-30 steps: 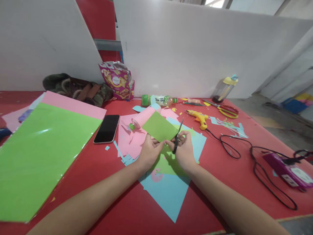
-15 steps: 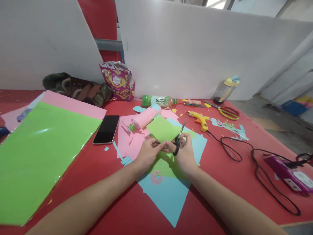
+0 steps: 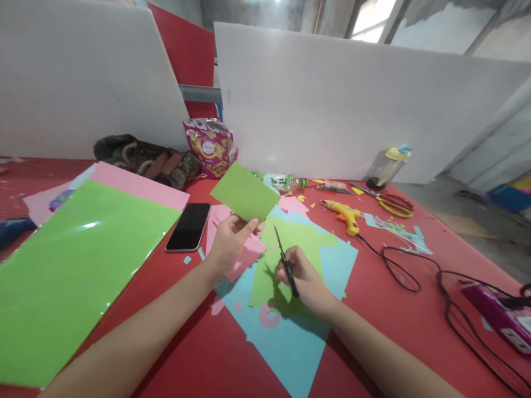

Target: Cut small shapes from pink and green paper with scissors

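My left hand point(image 3: 233, 239) pinches a green paper piece point(image 3: 245, 193) by its lower edge and holds it up above the table. In my right hand point(image 3: 305, 279) is a pair of black-handled scissors point(image 3: 286, 260), its blades together and pointing away from me. Below the scissors lies a larger green sheet point(image 3: 296, 235) on a light blue sheet point(image 3: 302, 348). A round pink cutout point(image 3: 269, 315) rests near the green sheet's lower edge. Pink paper point(image 3: 246, 257) lies under and beside my left hand. The raised piece hides part of a plastic bottle point(image 3: 282, 182) behind it.
A phone point(image 3: 188, 226) and a glossy green pack point(image 3: 83, 276) lie left. On the right are a yellow glue gun point(image 3: 344, 215) with its cord, larger scissors point(image 3: 392, 203), a clear bottle point(image 3: 385, 168) and a purple power strip point(image 3: 501, 318). A snack bag point(image 3: 211, 146) stands behind.
My hands have moved apart. The left has lifted the green piece up and to the left, away from the scissors. The scissors have come lower and nearer me. The view has tilted up slightly.
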`<state>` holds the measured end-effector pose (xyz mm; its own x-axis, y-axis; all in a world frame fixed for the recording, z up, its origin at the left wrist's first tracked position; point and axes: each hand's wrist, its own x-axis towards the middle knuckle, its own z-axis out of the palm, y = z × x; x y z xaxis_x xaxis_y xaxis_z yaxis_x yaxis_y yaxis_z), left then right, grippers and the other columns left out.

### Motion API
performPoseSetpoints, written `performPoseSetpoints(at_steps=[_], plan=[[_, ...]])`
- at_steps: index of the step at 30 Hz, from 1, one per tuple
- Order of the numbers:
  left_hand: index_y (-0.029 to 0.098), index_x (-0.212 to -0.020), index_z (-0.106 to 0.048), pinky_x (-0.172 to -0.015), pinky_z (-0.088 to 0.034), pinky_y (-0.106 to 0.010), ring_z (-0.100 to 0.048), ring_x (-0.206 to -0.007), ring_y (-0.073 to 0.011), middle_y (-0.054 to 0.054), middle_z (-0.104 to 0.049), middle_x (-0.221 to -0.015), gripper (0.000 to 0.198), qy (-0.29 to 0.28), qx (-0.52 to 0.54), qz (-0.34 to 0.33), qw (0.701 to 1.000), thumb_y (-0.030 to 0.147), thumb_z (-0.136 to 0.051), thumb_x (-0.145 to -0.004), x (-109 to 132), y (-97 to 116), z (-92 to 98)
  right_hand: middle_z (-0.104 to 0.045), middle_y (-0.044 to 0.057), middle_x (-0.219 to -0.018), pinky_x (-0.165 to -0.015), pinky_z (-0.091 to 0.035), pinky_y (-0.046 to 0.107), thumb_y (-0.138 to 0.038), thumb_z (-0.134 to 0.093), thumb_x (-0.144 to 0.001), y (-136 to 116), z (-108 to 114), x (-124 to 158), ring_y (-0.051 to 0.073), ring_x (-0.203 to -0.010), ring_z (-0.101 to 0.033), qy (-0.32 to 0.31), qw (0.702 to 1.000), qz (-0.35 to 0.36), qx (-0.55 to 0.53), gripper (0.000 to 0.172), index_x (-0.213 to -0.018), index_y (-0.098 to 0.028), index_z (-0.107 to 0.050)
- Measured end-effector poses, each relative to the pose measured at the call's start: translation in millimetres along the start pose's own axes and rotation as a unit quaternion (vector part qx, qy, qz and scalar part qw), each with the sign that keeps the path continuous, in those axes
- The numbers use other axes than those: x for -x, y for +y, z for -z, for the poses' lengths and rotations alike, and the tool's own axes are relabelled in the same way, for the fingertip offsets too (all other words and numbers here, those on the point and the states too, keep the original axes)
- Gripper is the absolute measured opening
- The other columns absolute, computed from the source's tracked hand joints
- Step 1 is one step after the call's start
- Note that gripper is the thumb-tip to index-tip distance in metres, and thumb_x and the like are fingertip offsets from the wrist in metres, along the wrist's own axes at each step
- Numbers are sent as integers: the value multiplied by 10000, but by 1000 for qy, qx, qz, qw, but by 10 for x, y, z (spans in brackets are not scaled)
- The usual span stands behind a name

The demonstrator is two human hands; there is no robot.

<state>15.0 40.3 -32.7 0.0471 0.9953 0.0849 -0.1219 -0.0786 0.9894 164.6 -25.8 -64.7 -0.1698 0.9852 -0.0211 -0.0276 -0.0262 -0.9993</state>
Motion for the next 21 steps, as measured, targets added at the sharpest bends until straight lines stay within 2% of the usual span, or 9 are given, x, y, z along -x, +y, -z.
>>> performPoseSetpoints(at_steps=[9, 14, 21], plan=[[126, -577, -513, -560, -387, -236, -482, -517, -91, 21, -518, -501, 191, -93, -1, 69, 993, 278, -610, -637, 87, 23, -91, -430, -62, -635, -555, -336, 258, -461, -592, -657, -83, -14, 23, 101, -579, -447, -50, 998, -7, -30, 359, -726, -218, -337], [122, -655, -534, -550, -385, -242, -490, -528, -98, 8, -540, -559, 185, -113, 2, 90, 989, 294, -601, -638, 123, -24, -120, -441, -65, -632, -542, -349, 249, -500, -580, -647, -74, -25, 38, 92, -568, -452, -60, 997, -17, -54, 380, -738, -217, -342], [134, -627, -533, -592, -388, -250, -504, -568, -113, 6, -543, -568, 219, -114, -25, 83, 990, 342, -582, -673, 169, -70, -130, -453, -65, -618, -506, -366, 231, -465, -572, -675, -108, -35, 51, 86, -548, -450, -53, 997, -32, -49, 355, -733, -217, -324]])
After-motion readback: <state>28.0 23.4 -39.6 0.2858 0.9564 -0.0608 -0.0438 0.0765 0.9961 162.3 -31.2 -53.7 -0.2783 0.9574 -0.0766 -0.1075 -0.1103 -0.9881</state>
